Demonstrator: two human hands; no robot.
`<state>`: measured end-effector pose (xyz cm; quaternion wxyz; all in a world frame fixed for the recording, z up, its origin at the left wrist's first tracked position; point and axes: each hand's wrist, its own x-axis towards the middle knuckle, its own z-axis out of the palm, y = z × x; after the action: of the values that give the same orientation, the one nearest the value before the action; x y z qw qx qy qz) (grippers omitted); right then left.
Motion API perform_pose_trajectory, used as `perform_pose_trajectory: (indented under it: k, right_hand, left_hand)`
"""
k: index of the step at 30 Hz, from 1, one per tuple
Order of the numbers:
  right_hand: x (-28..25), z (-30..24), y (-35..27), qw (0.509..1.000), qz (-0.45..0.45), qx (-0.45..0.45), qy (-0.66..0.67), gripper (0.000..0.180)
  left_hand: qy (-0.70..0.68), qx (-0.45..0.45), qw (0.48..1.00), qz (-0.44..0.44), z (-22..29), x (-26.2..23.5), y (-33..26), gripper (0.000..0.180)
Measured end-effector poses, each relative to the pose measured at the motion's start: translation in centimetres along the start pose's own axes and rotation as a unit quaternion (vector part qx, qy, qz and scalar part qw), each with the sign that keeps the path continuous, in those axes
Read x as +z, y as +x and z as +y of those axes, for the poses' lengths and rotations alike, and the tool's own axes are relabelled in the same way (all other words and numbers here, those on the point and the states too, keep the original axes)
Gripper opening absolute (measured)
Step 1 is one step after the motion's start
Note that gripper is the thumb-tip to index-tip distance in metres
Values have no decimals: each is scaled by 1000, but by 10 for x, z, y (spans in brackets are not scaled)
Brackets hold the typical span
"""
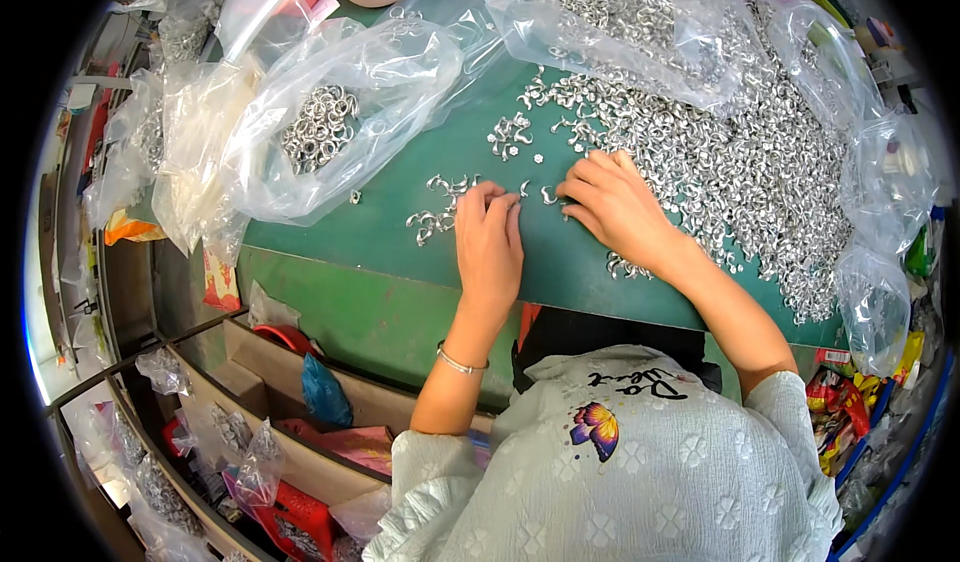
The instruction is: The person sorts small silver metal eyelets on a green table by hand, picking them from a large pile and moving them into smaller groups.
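From the head view, we see our left hand [488,247] lying flat on the green table [400,217], fingers down, gripping nothing. Small silver metal bits [437,220] lie just beside its fingertips. Our right hand [615,207] is curled over a few bits at the edge of the big silver pile [740,162]; we cannot tell if it pinches one. Bare green table lies between the hands and the near edge. Clear plastic bags [330,122] crowd the far side and blur what is inside
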<state>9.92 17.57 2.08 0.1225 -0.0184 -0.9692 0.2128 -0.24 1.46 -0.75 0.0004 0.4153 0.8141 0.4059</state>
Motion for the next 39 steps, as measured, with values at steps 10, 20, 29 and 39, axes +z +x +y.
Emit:
perform_pose_trajectory:
  k: [10,20,29,39]
  right_hand:
    - [9,3,26,997,67,24,41,12]
    - [-1,20,20,996,-2,57,-62,10]
    - [-6,9,0,996,-10,22,-80,8]
    - [-3,-10,-11,999,14,32,-16,16]
  left_hand:
    - [46,-17,999,20,18,-10,-1,28]
    - [135,-26,990,41,-6,-14,4,18]
    - [186,36,982,25,-10,-17,19,18]
    - [84,-56,993,69,-13,-31,-15,21]
